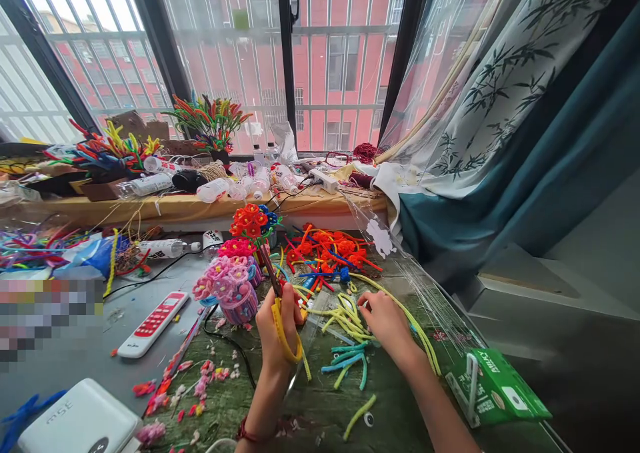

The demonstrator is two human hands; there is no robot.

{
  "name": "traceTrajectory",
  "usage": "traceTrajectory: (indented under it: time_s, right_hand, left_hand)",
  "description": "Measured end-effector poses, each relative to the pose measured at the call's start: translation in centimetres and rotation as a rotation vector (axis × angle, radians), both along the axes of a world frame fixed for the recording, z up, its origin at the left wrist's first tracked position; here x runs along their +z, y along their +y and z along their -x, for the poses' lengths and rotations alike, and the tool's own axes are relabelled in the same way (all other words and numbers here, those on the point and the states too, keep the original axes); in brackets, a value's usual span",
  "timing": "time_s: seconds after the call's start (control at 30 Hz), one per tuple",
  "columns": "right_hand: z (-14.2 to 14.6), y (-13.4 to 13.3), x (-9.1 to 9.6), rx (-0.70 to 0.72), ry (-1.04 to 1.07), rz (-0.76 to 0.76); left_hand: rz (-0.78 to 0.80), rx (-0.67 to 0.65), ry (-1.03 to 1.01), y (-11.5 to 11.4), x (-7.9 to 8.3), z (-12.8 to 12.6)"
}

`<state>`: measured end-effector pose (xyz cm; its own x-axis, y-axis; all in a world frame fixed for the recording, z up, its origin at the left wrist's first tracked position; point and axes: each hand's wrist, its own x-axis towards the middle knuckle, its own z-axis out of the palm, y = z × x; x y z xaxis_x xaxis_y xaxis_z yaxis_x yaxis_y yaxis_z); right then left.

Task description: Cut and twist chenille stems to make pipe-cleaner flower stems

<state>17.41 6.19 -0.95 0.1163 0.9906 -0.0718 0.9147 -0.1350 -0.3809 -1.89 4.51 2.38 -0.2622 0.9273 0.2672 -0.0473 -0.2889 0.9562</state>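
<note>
My left hand [277, 336] is closed around a pair of scissors [286, 330] with yellow handles, the dark blades pointing up and away. My right hand [387, 323] is at the right edge of a pile of short yellow pipe cleaners [345, 320]. Its fingers are curled in towards the thumb; whatever they pinch is too small to make out. Below the pile lie a few blue-green pipe cleaners [350, 358]. Beyond the left hand stand pink flowers [233, 276] in a striped pot and red flowers [249, 221]. Red pipe-cleaner pieces [340, 250] are heaped farther back.
A red-and-white remote-like device [154, 324] and a white box [80, 421] lie on the left. Coloured scraps [205, 380] litter the table. At the right edge is a green package [505, 386]. Bottles [215, 190] and a pipe-cleaner plant [213, 123] line the windowsill.
</note>
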Motion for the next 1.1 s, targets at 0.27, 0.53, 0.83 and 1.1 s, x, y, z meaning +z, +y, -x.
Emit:
traceTrajectory:
  time_s: [0.27,0.53,0.83,1.1]
  right_hand:
    - [1.3,1.1,-0.8,-0.024,-0.076,0.041]
    - [1.5,1.1,-0.1,-0.028,-0.092,0.044]
    - [8.0,-3.2,0.8,0.316,0.144,0.087]
    - [8.1,-4.7,1.1,0.284,-0.032,0.177]
  left_hand:
    - [0.011,0.074,0.082,0.2,-0.2,0.6]
    - [-0.034,0.135,0.124,0.1,-0.1,1.3]
    - [-0.061,0.132,0.198,0.3,0.0,2.0]
    - [-0.041,0.114,0.196,0.2,0.1,1.9]
